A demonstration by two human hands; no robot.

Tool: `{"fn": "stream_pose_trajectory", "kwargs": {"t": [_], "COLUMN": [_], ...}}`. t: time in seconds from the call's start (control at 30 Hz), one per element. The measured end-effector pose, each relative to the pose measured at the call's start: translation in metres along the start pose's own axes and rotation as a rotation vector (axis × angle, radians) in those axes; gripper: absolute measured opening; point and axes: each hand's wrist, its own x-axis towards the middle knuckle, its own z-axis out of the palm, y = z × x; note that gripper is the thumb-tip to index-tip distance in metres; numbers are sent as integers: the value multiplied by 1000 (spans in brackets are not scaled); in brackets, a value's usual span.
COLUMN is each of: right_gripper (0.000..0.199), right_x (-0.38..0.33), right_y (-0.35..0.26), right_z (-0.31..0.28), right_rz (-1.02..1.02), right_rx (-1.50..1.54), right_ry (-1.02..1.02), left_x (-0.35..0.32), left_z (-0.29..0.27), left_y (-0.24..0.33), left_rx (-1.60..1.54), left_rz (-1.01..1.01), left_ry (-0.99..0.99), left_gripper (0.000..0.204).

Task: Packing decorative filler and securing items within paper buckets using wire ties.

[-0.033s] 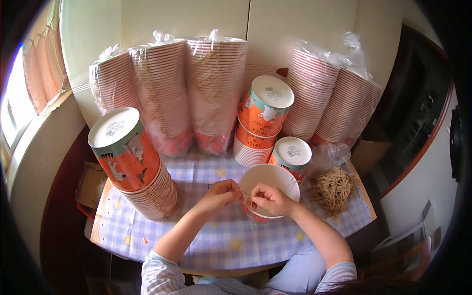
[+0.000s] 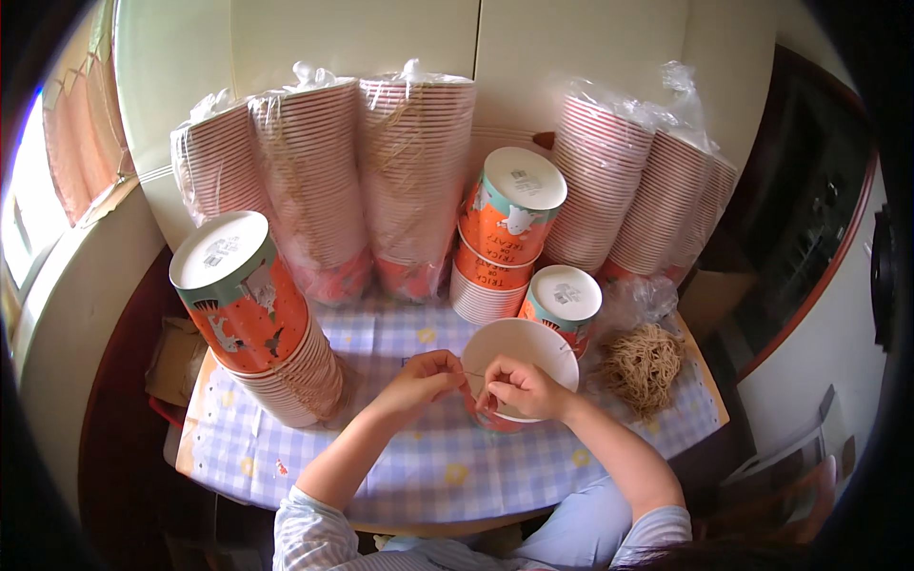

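Note:
An open paper cup (image 2: 533,344), white inside and orange outside, stands on the checked tablecloth in front of me. My left hand (image 2: 426,377) and my right hand (image 2: 519,388) meet at its near rim. Both pinch a thin tan string (image 2: 472,374) stretched between their fingertips. A loose bundle of the same tan string (image 2: 644,365) lies to the right of the cup.
Upside-down stacks of orange cups stand at the left (image 2: 255,314), the centre back (image 2: 509,228) and beside the open cup (image 2: 564,303). Plastic-wrapped cup stacks (image 2: 371,181) line the wall, more at the right (image 2: 647,190). The table edge (image 2: 447,514) is near my body.

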Motion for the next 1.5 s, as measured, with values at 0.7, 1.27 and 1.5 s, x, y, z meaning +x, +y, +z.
{"fn": "stream_pose_trajectory", "kwargs": {"t": [0.7, 1.27, 1.5], "right_gripper": [5, 44, 50], "right_x": [-12, -4, -6], "right_y": [-44, -17, -18], "right_z": [15, 18, 14], "right_rz": [-171, -124, 66], "right_rx": [205, -278, -397], "right_ry": [69, 249, 236], "left_x": [-21, -16, -13], "left_z": [28, 24, 19], "left_y": [11, 6, 3], "left_rx": [339, 287, 246], "left_rz": [65, 126, 112], "left_ry": [-126, -32, 25], "left_gripper": [18, 22, 21]}}
